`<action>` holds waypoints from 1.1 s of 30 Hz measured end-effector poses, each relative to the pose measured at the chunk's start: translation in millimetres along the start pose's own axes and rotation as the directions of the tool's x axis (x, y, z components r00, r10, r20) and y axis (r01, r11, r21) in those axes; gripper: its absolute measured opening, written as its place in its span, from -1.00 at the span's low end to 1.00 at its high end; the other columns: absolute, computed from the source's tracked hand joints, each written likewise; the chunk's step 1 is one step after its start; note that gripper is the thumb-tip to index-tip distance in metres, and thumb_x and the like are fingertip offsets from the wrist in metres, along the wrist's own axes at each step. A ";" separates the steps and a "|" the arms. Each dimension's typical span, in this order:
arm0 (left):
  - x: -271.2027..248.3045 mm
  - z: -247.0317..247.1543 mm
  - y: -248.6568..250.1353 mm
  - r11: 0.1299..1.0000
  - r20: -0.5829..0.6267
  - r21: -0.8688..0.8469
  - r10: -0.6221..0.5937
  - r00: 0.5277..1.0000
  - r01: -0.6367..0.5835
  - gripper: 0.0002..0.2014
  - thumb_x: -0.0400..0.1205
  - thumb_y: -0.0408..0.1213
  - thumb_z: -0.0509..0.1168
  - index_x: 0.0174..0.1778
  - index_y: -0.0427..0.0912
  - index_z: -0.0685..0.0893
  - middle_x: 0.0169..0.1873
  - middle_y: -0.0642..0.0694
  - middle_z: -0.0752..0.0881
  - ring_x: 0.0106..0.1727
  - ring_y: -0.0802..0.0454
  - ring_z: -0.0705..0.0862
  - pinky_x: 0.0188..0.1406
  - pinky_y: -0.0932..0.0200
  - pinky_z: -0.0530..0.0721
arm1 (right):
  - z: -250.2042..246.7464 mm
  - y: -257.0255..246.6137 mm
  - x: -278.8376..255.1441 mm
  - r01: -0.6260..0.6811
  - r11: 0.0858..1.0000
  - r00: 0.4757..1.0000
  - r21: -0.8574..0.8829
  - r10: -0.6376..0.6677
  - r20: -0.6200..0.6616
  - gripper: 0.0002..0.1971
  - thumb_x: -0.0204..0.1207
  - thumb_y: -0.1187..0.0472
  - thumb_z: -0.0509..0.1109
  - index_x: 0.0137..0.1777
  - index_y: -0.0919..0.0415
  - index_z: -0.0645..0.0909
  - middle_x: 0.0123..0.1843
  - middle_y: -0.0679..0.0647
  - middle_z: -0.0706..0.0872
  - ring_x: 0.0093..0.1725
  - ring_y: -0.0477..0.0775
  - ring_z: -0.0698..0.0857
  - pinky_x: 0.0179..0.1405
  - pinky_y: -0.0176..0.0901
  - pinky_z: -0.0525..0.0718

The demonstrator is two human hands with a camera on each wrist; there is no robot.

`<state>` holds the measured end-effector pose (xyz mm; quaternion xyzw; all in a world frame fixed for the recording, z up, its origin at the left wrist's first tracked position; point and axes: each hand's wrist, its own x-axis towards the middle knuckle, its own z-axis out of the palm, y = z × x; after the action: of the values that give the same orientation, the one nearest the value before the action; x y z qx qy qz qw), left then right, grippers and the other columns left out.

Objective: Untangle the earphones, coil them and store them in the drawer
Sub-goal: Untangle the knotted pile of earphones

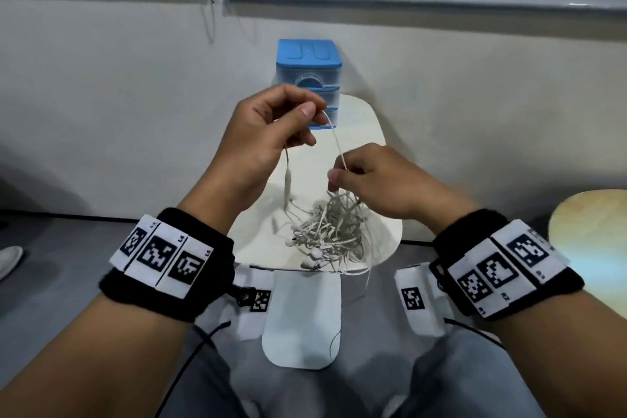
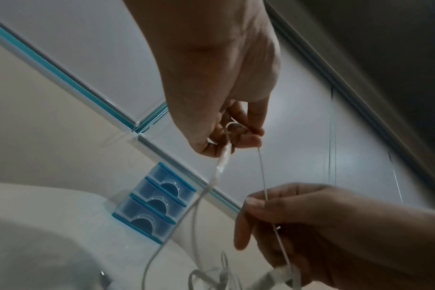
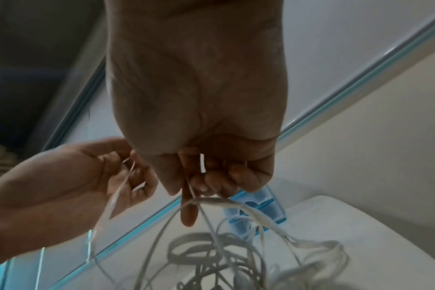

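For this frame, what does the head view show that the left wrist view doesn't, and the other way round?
Only the head view shows the marker wristbands, the earbuds lying near the front edge of the white table, and the whole tangle of cable.

Only the left wrist view shows the fronts of all three drawers, closed, and the underside of the left hand pinching the cord.

Both show the left hand and right hand each pinching the white earphone cord above the table, with the blue drawer unit behind.
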<state>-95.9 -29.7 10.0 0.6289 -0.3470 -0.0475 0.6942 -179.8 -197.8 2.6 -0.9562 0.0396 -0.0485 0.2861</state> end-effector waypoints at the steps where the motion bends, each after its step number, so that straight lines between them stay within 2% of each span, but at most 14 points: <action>1: 0.8 -1.0 0.9 1.000 -0.008 -0.014 0.012 1.000 -0.012 -0.89 0.74 -0.43 0.32 0.10 -0.20 0.73 -0.12 -0.11 0.81 -0.24 0.01 0.66 -0.05 0.15 0.67 | 0.3 -3.0 0.5 -0.005 1.000 1.000 -0.030 0.006 0.010 -0.72 0.73 0.06 0.33 -0.13 0.11 0.80 -0.42 -0.10 0.59 -0.41 -0.18 0.55 -0.38 -0.29 0.41; 5: 0.3 -3.8 -7.3 0.997 -0.030 -0.034 -0.068 0.997 0.067 -0.52 0.56 -0.34 0.49 0.40 -0.08 0.57 -0.18 -0.03 0.76 -0.19 0.01 0.68 -0.06 0.14 0.63 | -13.7 -20.6 5.3 0.035 0.995 0.977 0.098 -0.014 -0.215 -0.67 0.76 0.10 0.27 -0.16 0.17 0.77 -0.50 -0.01 0.65 -0.59 -0.15 0.60 -0.50 -0.33 0.49; 7: -2.4 -2.7 -13.8 0.985 0.030 -0.047 -0.167 0.985 0.169 -0.42 0.50 -0.33 0.56 0.44 -0.08 0.55 -0.23 -0.03 0.71 -0.23 0.06 0.65 -0.13 0.18 0.60 | -22.9 -32.3 4.8 0.150 0.967 0.931 0.205 -0.068 -0.358 -0.67 0.78 0.14 0.25 -0.13 0.24 0.74 -0.45 0.08 0.73 -0.53 -0.08 0.71 -0.47 -0.34 0.52; 9: -6.7 2.9 -16.3 0.972 0.139 0.000 -0.234 0.962 0.237 -0.56 0.53 -0.34 0.56 0.33 -0.12 0.66 -0.31 -0.05 0.64 -0.30 0.10 0.59 -0.23 0.23 0.53 | -30.0 -41.4 3.6 0.306 0.905 0.876 0.297 -0.145 -0.460 -0.71 0.77 0.21 0.26 -0.07 0.36 0.73 -0.33 0.12 0.78 -0.41 -0.07 0.78 -0.38 -0.33 0.59; 12: -12.4 15.0 -11.3 0.969 0.288 0.154 -0.230 0.930 0.193 -0.86 0.69 -0.37 0.39 0.14 -0.27 0.76 -0.46 -0.04 0.54 -0.42 0.13 0.49 -0.41 0.39 0.42 | -36.7 -46.1 4.5 0.504 0.824 0.772 0.260 -0.293 -0.564 -0.79 0.73 0.28 0.30 0.02 0.36 0.75 -0.17 0.06 0.81 -0.17 -0.07 0.82 -0.17 -0.20 0.73; 15: -12.3 20.3 -8.6 0.970 0.289 0.181 -0.213 0.933 0.165 -0.83 0.77 -0.38 0.29 0.02 -0.41 0.75 -0.49 -0.07 0.63 -0.44 0.11 0.57 -0.42 0.45 0.51 | -38.4 -43.1 5.5 0.588 0.780 0.704 0.214 -0.364 -0.610 -0.76 0.70 0.29 0.35 0.31 0.22 0.69 -0.06 0.01 0.82 -0.01 0.01 0.81 0.08 0.04 0.77; 18: -5.3 16.6 -6.2 0.989 0.180 0.108 -0.118 0.977 0.100 -0.85 0.75 -0.42 0.32 -0.09 -0.30 0.77 -0.32 -0.17 0.74 -0.31 0.00 0.69 -0.19 0.21 0.69 | -33.3 -32.8 4.6 0.521 0.787 0.758 0.330 -0.250 -0.602 -0.39 0.57 0.36 0.42 0.60 0.11 0.36 -0.13 0.13 0.75 -0.13 0.05 0.77 -0.03 0.01 0.74; 20: 0.6 11.9 -4.1 0.996 0.102 0.083 -0.028 0.994 0.019 -0.91 0.69 -0.43 0.38 -0.10 -0.22 0.77 -0.26 -0.15 0.76 -0.27 -0.03 0.70 -0.13 0.12 0.71 | -29.0 -21.8 5.9 0.356 0.827 0.860 0.435 -0.107 -0.500 -0.33 0.44 0.28 0.45 0.57 0.04 0.39 -0.19 0.10 0.67 -0.26 -0.02 0.65 -0.18 -0.05 0.63; 22: 5.4 8.5 1.6 0.997 0.067 0.048 0.057 0.996 -0.060 -0.94 0.60 -0.46 0.44 -0.08 -0.24 0.75 -0.22 -0.13 0.76 -0.26 -0.01 0.70 -0.11 0.14 0.70 | -23.1 -10.3 7.4 0.141 0.896 0.966 0.422 -0.031 -0.256 -0.52 0.44 0.17 0.52 0.38 0.00 0.60 -0.21 0.04 0.65 -0.29 -0.06 0.60 -0.20 -0.08 0.53; 24: 7.9 7.3 5.9 0.991 0.043 0.038 0.123 0.991 -0.125 -0.88 0.56 -0.51 0.47 -0.08 -0.23 0.74 -0.20 -0.09 0.75 -0.25 0.02 0.68 -0.10 0.17 0.69 | -13.8 -6.5 4.2 0.027 0.966 1.000 0.256 -0.025 -0.010 -0.90 0.58 0.10 0.50 0.05 0.03 0.76 -0.27 -0.04 0.67 -0.29 -0.06 0.61 -0.18 -0.09 0.54; 25: 8.0 7.5 6.9 0.988 0.034 0.034 0.149 0.988 -0.150 -0.86 0.56 -0.52 0.48 -0.08 -0.21 0.74 -0.21 -0.06 0.75 -0.25 0.02 0.67 -0.11 0.18 0.68 | -8.5 -4.6 2.4 0.008 0.983 0.999 0.184 -0.018 0.051 -0.87 0.64 0.09 0.44 -0.07 0.08 0.76 -0.33 -0.05 0.67 -0.33 -0.08 0.60 -0.19 -0.11 0.54; 29: 7.8 7.7 5.6 0.984 0.027 0.006 0.176 0.984 -0.176 -0.78 0.58 -0.52 0.47 0.08 -0.21 0.71 -0.24 0.03 0.76 -0.25 -0.01 0.66 -0.10 0.15 0.66 | -3.3 -8.9 1.4 -0.010 0.996 1.000 0.089 0.008 0.023 -0.74 0.74 0.13 0.27 -0.06 0.11 0.78 -0.44 -0.01 0.70 -0.59 -0.24 0.53 -0.45 -0.31 0.44; 31: 6.5 7.6 -0.3 0.992 0.021 -0.005 0.126 0.992 -0.126 -0.54 0.57 -0.53 0.47 0.36 -0.18 0.55 -0.28 -0.02 0.72 -0.26 -0.02 0.65 -0.12 0.16 0.64 | -10.9 -15.6 3.1 0.025 0.993 0.997 0.114 -0.016 -0.082 -0.73 0.74 0.15 0.26 -0.10 0.13 0.77 -0.47 0.02 0.72 -0.61 -0.22 0.54 -0.48 -0.27 0.47; 33: 3.3 9.2 -7.1 0.998 -0.024 -0.003 0.069 0.997 -0.069 -0.34 0.51 -0.50 0.48 0.47 -0.11 0.37 -0.31 -0.04 0.67 -0.24 0.00 0.65 -0.15 0.23 0.63 | -21.7 -25.6 4.2 0.115 0.964 0.972 0.240 -0.059 -0.229 -0.72 0.74 0.17 0.25 -0.13 0.17 0.74 -0.46 0.05 0.73 -0.56 -0.07 0.61 -0.46 -0.21 0.51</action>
<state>-95.7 -40.5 4.8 0.6158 -0.3600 -0.0166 0.7006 -176.9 -188.7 35.0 -0.9018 0.0222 -0.1712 0.3962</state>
